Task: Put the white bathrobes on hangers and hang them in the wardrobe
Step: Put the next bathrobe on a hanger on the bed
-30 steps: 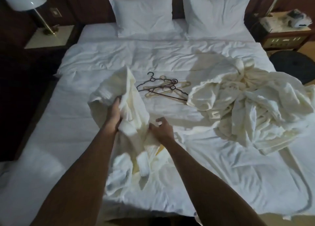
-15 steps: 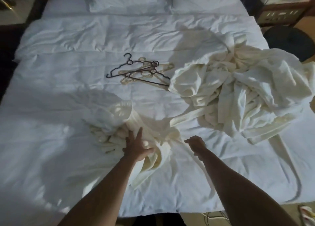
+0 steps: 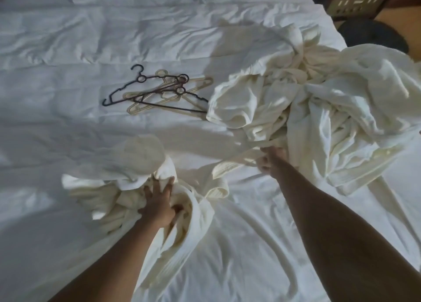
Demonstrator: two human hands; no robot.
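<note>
One crumpled white bathrobe (image 3: 127,165) lies on the bed in front of me, and my left hand (image 3: 159,201) presses into it with fingers gripping its folds. A bigger pile of white bathrobes (image 3: 319,110) lies to the right. My right hand (image 3: 271,160) is at the pile's near edge, closed on a strip of its fabric. Several hangers (image 3: 159,92), dark and beige, lie tangled on the bed between and beyond the two heaps. No wardrobe is in view.
The white bed (image 3: 68,51) fills most of the view, pillows at the top edge. A wooden bedside cabinet (image 3: 357,3) and a dark round seat (image 3: 373,37) stand off the bed's right side.
The robe I held up a second ago now lies on the bed under my left hand. My right hand has moved right, from open beside it to gripping the big pile.
</note>
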